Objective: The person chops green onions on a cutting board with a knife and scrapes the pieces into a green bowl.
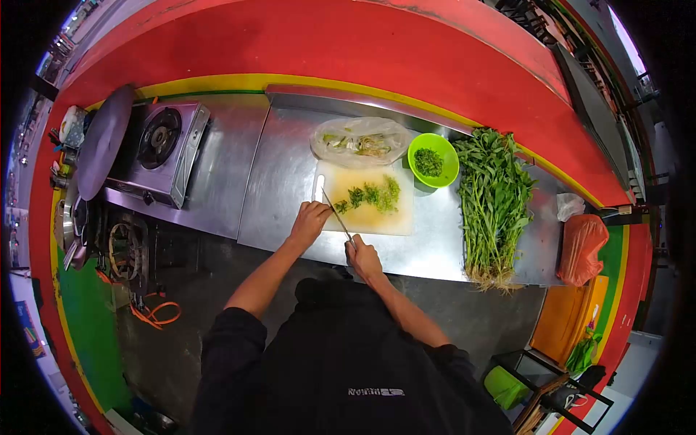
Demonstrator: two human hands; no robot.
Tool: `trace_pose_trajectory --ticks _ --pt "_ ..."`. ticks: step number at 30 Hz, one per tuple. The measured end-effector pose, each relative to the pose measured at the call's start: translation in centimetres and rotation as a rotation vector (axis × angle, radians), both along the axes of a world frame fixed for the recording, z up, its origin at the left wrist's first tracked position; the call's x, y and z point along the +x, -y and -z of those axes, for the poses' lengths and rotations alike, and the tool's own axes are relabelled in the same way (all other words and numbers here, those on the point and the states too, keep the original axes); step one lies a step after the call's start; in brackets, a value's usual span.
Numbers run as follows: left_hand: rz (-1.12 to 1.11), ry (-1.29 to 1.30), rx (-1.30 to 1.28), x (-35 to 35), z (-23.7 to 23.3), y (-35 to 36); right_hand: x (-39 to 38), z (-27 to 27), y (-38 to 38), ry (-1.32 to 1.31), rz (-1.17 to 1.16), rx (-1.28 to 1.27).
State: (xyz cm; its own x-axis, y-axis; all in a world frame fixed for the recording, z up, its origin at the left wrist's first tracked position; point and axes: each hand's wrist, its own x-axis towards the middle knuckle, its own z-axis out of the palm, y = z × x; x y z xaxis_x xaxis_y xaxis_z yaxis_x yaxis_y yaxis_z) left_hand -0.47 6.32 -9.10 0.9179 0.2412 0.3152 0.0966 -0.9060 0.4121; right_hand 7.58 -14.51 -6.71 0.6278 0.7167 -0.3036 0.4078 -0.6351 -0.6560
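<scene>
My right hand (364, 259) is wrapped round the handle of a knife (338, 216). Its thin blade slants up and left over the white cutting board (402, 223). My left hand (310, 223) is at the board's left edge beside the blade, fingers bunched; whatever they hold, if anything, is hidden. Chopped green herbs (372, 194) lie across the board, darker near the blade and paler to the right. Behind the board, a clear plastic bag (326, 148) holds trimmed stems and leaves. A lime-green bowl (451, 154) with finely cut greens stands at the back right.
A large bunch of leafy greens with roots (493, 206) lies right of the board. Further right is a red plastic bag (582, 246). On the left are a gas stove (156, 148) and a large round lid (105, 145). A red wall (348, 43) borders the steel counter (283, 156).
</scene>
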Motion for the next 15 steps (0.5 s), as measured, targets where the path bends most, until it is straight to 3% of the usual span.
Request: trace_pose_trajectory --ticks 15 --pt "-0.04 0.007 -0.022 0.1 0.2 0.5 -0.2 1.0 -1.3 0.063 -0.01 -0.006"
